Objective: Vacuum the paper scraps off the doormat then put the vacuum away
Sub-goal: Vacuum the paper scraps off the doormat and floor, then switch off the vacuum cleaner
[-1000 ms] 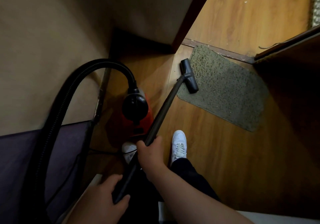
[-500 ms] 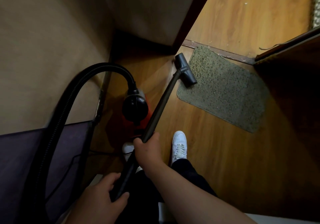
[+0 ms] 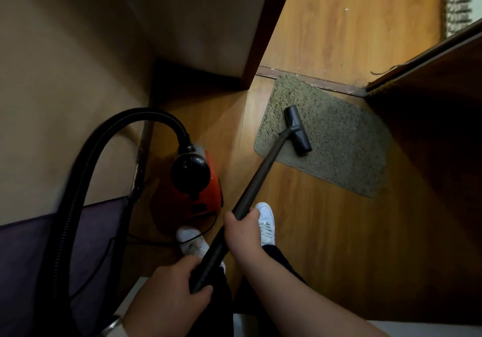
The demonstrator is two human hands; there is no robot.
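A grey-green doormat (image 3: 339, 141) lies on the wooden floor by a doorway threshold. The vacuum's dark nozzle head (image 3: 297, 130) rests on the mat's left part. Its long wand (image 3: 257, 177) runs back toward me. My right hand (image 3: 243, 232) grips the wand midway. My left hand (image 3: 169, 289) grips the wand's lower end. The red and black vacuum body (image 3: 194, 183) stands on the floor to the left, with its black ribbed hose (image 3: 86, 164) arching up and down the left side. No paper scraps can be made out on the mat.
Walls (image 3: 65, 63) close in on the left and a dark door (image 3: 430, 89) stands open at the right. My white shoes (image 3: 264, 222) are near the vacuum body. A thin cable (image 3: 146, 242) lies by them. A patterned rug (image 3: 456, 5) shows at the top right.
The nozzle has moved right, from the mat's left edge onto the mat itself. Both hands shifted right with the wand.
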